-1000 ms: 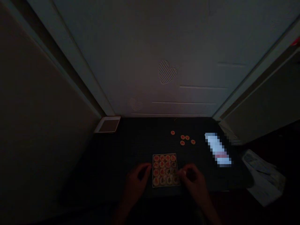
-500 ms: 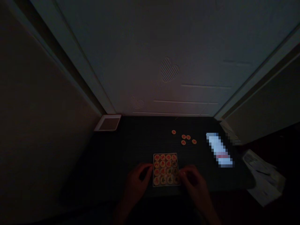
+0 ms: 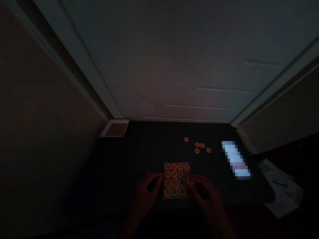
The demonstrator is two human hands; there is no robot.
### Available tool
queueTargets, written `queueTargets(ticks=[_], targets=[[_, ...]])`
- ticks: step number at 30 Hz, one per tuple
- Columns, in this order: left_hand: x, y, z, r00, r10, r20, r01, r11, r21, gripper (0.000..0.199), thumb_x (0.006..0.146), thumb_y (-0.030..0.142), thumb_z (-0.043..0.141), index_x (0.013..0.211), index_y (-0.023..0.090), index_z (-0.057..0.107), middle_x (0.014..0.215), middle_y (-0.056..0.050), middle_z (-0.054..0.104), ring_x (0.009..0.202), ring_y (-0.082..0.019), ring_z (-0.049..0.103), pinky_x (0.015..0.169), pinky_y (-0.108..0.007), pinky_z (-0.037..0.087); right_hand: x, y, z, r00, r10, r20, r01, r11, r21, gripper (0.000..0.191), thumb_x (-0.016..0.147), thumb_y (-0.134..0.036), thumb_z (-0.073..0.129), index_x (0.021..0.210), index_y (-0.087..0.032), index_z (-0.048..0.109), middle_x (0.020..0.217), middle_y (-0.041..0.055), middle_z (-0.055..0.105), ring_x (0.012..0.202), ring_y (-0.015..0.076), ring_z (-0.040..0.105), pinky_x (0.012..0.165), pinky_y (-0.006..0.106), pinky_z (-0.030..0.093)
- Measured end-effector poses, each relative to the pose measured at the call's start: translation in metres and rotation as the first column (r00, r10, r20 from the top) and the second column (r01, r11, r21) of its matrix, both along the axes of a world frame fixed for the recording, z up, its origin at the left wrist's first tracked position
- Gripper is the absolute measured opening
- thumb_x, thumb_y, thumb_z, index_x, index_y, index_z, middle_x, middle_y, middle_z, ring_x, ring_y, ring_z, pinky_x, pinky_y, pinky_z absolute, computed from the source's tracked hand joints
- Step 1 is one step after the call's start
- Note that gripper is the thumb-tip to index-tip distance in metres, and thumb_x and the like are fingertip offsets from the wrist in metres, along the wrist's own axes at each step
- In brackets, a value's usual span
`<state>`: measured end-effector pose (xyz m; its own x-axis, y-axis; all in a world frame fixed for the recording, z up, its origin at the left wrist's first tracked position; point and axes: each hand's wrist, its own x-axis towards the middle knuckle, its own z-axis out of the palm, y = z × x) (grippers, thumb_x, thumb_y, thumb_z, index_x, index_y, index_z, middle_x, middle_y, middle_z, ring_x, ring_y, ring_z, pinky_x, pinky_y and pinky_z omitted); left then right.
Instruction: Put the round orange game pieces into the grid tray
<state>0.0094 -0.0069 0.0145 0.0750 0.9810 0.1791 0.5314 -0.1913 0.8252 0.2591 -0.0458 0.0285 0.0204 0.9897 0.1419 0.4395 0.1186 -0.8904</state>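
A shallow square box (image 3: pixel 176 198) holds rows of round Chinese chess pieces (image 3: pixel 174 174), most with red characters and a few with dark ones. At the box's left side my left hand (image 3: pixel 147 187) is closed, thumb and fingertips pinching its edge. My right hand (image 3: pixel 205 189) reaches over the right column, its fingers closed on a Chinese chess piece (image 3: pixel 188 180) that is mostly covered. Those fingers hide part of the right column's lower pieces. Beyond the box, several loose red-marked pieces (image 3: pixel 197 145) lie on the dark table.
A lit, pixelated phone (image 3: pixel 235 159) lies on the table's right side. In the far left corner is a pale-rimmed tray or lid (image 3: pixel 127 124). Papers (image 3: pixel 281 192) sit off the right edge. A white panel with embossed hearts (image 3: pixel 184 69) stands behind the table (image 3: pixel 144 146).
My right hand has shifted left, from the box's right edge to over the right column. My left hand stays at the box. The whole view has moved slightly.
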Motion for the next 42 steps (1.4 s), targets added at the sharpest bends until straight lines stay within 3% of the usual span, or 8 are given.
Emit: queueTargets(ticks=[7, 16, 34, 42], targets=[[-0.0010, 0.0006, 0.0004, 1.000, 0.007, 0.017, -0.007, 1.000, -0.002, 0.017, 0.096, 0.033, 0.059, 0.100, 0.027, 0.074, 0.098, -0.003, 0.076, 0.091, -0.021, 0.072, 0.084, -0.034, 0.059, 0.0006, 0.0056, -0.0038, 0.980, 0.087, 0.181, -0.110, 0.987, 0.121, 0.009, 0.093, -0.033, 0.068, 0.100, -0.028, 0.072, 0.101, 0.0052, 0.077, 0.095, 0.0236, 0.071, 0.083, 0.037, 0.059], [-0.0016, -0.0004, 0.0004, 1.000, 0.003, 0.024, -0.003, 1.000, -0.018, 0.019, 0.096, 0.035, 0.058, 0.101, 0.026, 0.073, 0.100, -0.004, 0.075, 0.093, -0.021, 0.072, 0.086, -0.034, 0.058, -0.0053, 0.0094, -0.0035, 0.873, 0.140, 0.468, -0.224, 0.966, 0.129, 0.013, 0.091, -0.029, 0.072, 0.103, -0.034, 0.073, 0.104, 0.0002, 0.078, 0.105, 0.0278, 0.064, 0.090, 0.046, 0.049], [-0.0011, 0.0009, -0.0008, 1.000, 0.007, 0.027, -0.006, 1.000, -0.005, 0.017, 0.096, 0.034, 0.059, 0.100, 0.026, 0.074, 0.099, -0.003, 0.075, 0.092, -0.020, 0.072, 0.085, -0.033, 0.059, -0.0006, 0.0030, -0.0075, 0.855, 0.142, 0.499, -0.236, 0.963, 0.132, 0.023, 0.094, -0.027, 0.067, 0.116, -0.035, 0.071, 0.115, 0.0006, 0.076, 0.112, 0.0292, 0.062, 0.094, 0.049, 0.047], [-0.0004, 0.0013, 0.0050, 1.000, 0.018, -0.007, -0.017, 1.000, 0.013, 0.020, 0.096, 0.036, 0.058, 0.098, 0.026, 0.075, 0.096, -0.004, 0.076, 0.088, -0.021, 0.073, 0.079, -0.032, 0.060, -0.0019, 0.0020, -0.0094, 0.896, 0.086, 0.435, -0.181, 0.967, 0.180, 0.022, 0.092, -0.028, 0.069, 0.113, -0.036, 0.072, 0.112, 0.0009, 0.076, 0.109, 0.0290, 0.064, 0.094, 0.050, 0.049]])
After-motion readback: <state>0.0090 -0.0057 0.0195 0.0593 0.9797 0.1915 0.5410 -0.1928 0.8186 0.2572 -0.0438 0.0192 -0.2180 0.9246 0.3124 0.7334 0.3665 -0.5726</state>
